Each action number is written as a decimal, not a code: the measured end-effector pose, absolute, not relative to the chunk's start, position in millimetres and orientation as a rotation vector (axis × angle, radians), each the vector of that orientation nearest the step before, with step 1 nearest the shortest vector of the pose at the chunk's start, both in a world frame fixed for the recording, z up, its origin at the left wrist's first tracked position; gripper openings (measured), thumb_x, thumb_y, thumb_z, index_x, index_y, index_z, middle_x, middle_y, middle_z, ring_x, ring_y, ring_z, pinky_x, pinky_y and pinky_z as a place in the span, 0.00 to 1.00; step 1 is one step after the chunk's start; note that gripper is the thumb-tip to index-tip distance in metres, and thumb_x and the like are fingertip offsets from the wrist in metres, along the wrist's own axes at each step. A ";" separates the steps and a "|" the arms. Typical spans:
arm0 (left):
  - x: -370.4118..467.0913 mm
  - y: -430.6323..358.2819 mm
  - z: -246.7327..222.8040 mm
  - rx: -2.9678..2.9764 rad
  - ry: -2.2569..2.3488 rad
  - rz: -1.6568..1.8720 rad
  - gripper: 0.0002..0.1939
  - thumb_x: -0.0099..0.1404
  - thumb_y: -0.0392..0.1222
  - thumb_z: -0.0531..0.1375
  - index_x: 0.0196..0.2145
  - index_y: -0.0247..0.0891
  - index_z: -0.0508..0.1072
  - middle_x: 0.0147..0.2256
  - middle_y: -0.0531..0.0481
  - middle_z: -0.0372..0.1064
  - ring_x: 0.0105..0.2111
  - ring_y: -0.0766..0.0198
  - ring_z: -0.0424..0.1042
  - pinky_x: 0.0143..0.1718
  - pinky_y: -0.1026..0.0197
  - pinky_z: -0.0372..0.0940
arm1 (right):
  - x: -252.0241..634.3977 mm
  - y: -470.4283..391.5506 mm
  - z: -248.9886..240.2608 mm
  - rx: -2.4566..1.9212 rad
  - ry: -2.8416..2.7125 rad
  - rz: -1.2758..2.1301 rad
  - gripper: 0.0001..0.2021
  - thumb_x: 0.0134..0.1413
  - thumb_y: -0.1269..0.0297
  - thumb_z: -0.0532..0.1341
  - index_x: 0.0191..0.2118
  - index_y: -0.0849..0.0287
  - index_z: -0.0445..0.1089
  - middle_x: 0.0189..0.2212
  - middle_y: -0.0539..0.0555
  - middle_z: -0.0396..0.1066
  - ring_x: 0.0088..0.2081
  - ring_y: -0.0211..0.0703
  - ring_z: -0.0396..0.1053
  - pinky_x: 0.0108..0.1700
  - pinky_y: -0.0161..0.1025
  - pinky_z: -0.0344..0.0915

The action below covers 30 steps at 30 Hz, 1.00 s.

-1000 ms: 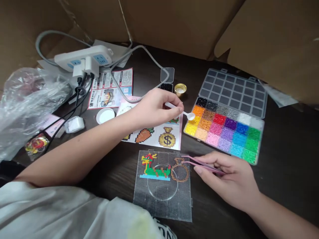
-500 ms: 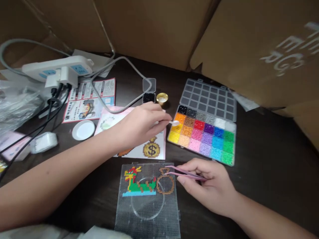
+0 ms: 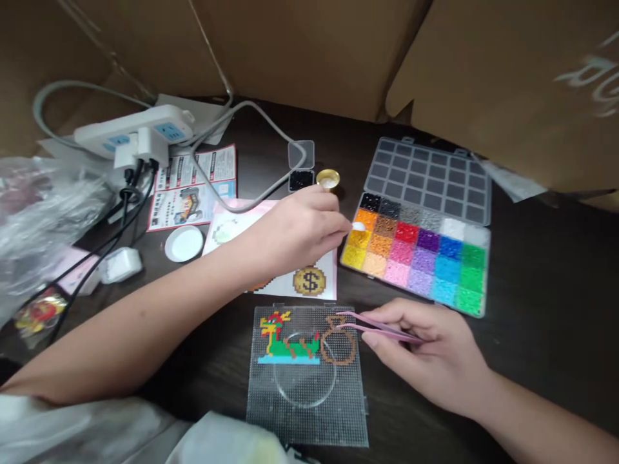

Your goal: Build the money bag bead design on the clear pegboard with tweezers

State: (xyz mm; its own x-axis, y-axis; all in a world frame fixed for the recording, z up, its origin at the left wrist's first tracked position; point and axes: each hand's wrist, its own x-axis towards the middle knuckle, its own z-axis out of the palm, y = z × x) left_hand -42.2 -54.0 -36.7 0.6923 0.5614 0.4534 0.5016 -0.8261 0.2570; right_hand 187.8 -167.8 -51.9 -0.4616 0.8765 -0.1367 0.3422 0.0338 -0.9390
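Note:
My left hand (image 3: 309,225) pinches a small white scoop (image 3: 358,227), its bowl over the orange and yellow compartments of the bead box (image 3: 416,241). Pink tweezers (image 3: 382,327) are held in my right hand (image 3: 430,351), their tips apart above the top right of the clear pegboard (image 3: 309,412). On the pegboard lie a green, red and yellow dragon boat bead figure (image 3: 293,348) over a light blue strip, and a brown bead outline (image 3: 338,346) of a tied bag. A pattern sheet (image 3: 326,258) is partly hidden under my left hand.
Behind my left hand stand a gold cup (image 3: 328,180) and a small box of black beads (image 3: 302,180). To the left are a white lid (image 3: 184,244), a printed leaflet (image 3: 191,193), a power strip (image 3: 140,129) with looping cables, and plastic bags (image 3: 43,212).
The camera view has shifted, moving most things right and slightly up in the picture. Both hands keep their holds, and the scoop stays near the orange and yellow beads.

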 end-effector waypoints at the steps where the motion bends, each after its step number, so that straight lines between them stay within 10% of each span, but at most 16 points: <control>1: -41.3 -53.8 -36.3 2.790 0.880 0.774 0.12 0.68 0.37 0.56 0.33 0.35 0.79 0.30 0.46 0.71 0.33 0.61 0.69 0.35 0.58 0.66 | 188.0 -168.0 -51.9 -1.229 -1.843 1.411 0.06 0.57 0.67 0.63 0.40 0.57 0.76 0.25 0.51 0.77 0.20 0.33 0.66 0.20 0.30 0.60; 30: -34.8 -54.9 -26.6 2.601 1.010 0.591 0.10 0.64 0.36 0.58 0.29 0.39 0.80 0.28 0.51 0.73 0.32 0.64 0.73 0.34 0.61 0.65 | 190.5 -166.8 -48.8 -1.198 -1.872 1.294 0.08 0.55 0.71 0.65 0.41 0.55 0.74 0.29 0.50 0.79 0.21 0.32 0.70 0.20 0.26 0.63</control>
State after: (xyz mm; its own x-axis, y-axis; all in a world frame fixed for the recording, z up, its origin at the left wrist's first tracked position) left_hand -34.8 -54.9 -26.6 0.6702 0.6917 0.2691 0.5735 -0.7128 0.4037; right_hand 190.5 -166.8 -48.8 -0.4426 0.8959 -0.0388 0.3531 0.1343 -0.9259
